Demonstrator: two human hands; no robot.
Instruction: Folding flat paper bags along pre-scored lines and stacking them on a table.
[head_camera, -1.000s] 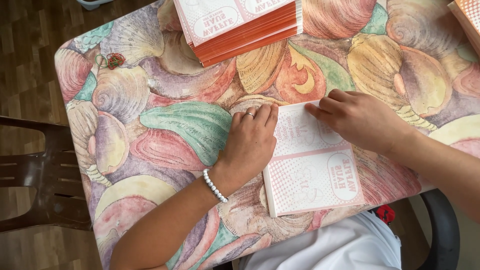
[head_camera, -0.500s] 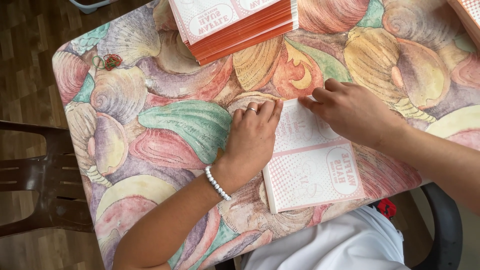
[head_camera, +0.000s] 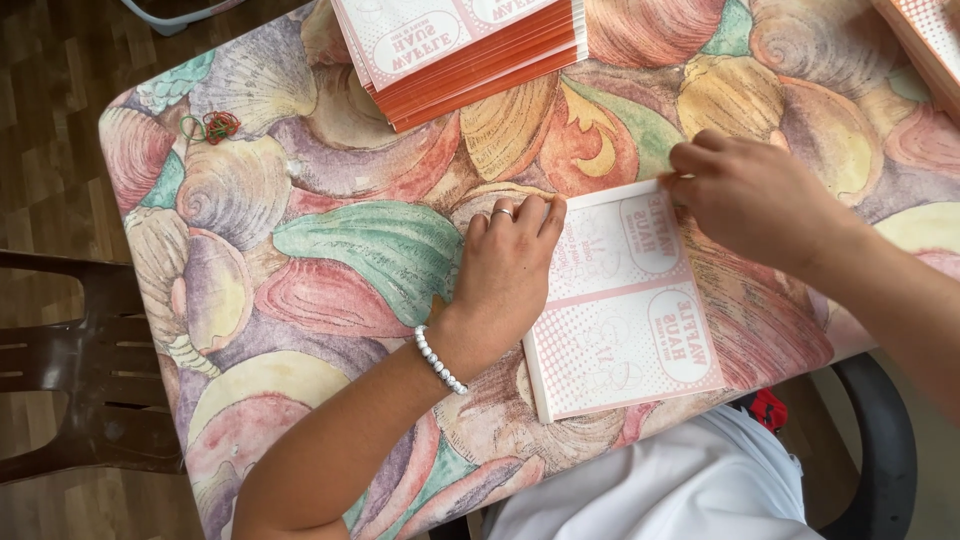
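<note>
Bench (head_camera: 330, 250): shell-patterned cloth, pink card stack (head_camera: 625, 300) near.
Left hand (head_camera: 505, 265): flat, steadying stack's left edge.
Right hand (head_camera: 755, 200): grip pinching top card's far corner; lift one only.

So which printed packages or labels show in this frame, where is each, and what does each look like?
Flat printed sheets: small stack at the table's near edge under both hands, white with pink dotted pattern and oval labels.
Tall stack: far edge, same pink-white tops, orange edges.
Third stack: top right corner, partly cut off, pink dotted and orange.
</note>
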